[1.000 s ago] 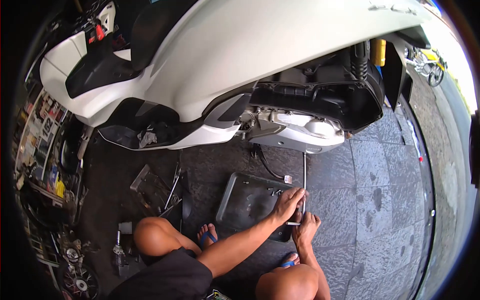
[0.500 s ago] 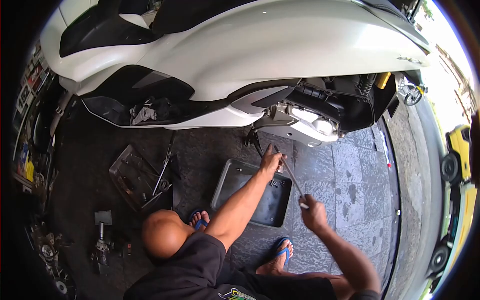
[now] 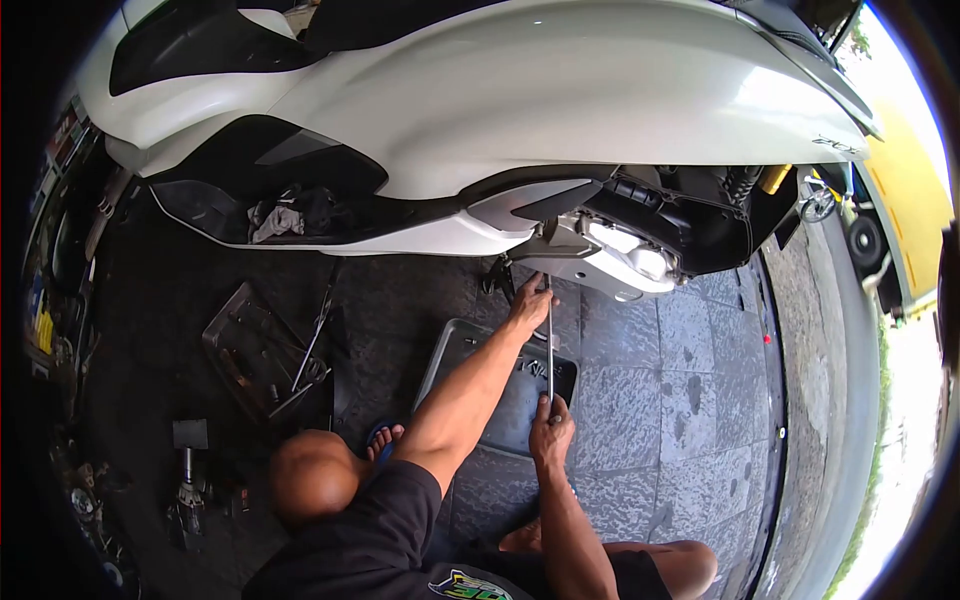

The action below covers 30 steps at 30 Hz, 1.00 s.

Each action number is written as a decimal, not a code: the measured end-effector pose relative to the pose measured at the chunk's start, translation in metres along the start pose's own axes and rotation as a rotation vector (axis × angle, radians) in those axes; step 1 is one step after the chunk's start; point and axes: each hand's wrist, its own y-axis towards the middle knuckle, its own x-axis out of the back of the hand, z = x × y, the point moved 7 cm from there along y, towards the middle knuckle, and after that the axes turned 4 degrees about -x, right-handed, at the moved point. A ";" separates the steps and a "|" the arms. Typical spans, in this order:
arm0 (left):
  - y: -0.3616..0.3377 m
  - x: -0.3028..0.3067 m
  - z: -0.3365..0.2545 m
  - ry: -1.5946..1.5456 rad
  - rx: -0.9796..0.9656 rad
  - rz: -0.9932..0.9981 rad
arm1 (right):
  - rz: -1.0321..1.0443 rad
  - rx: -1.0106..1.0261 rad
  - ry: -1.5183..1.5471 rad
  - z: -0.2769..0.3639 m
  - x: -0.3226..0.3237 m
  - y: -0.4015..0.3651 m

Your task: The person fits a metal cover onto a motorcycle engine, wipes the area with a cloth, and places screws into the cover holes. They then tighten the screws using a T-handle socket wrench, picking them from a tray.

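A long, slim metal bar (image 3: 550, 350), which looks like a wrench handle, runs from the underside of a white scooter (image 3: 450, 120) toward my body. My left hand (image 3: 530, 303) is closed around its far end, just below the grey engine cover (image 3: 562, 268). What the bar's tip fits on is hidden by my fingers and the cover. Lower down, my right hand (image 3: 551, 435) grips the near end of the bar. Beneath both hands lies a shallow grey tray (image 3: 507, 420) with several small metal parts in it.
To the left sits a second tray (image 3: 240, 300) holding tools and a long rod. A jack-like metal piece (image 3: 188, 490) stands nearer on the dark floor. Cloth (image 3: 275, 222) lies on the scooter's footboard. At right, a yellow vehicle (image 3: 905, 215) is on the road.
My right hand has swung left with the bar's near end, so the bar now points almost straight at me. My left hand has shifted slightly up and left. The yellow vehicle has moved.
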 end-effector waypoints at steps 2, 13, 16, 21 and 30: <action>-0.001 0.000 -0.002 0.002 -0.011 -0.015 | 0.016 -0.046 0.025 -0.007 -0.002 0.002; -0.071 -0.017 -0.001 0.051 0.289 0.278 | -0.017 -0.258 0.514 -0.032 -0.020 0.003; -0.159 -0.033 0.009 0.183 0.610 0.666 | 0.378 -0.739 1.757 -0.036 -0.067 0.000; -0.170 -0.026 0.012 0.191 0.508 0.626 | 0.361 -0.791 1.275 -0.015 -0.050 -0.032; -0.156 -0.022 0.005 0.287 0.420 0.612 | -0.087 -0.046 0.572 -0.032 0.005 -0.046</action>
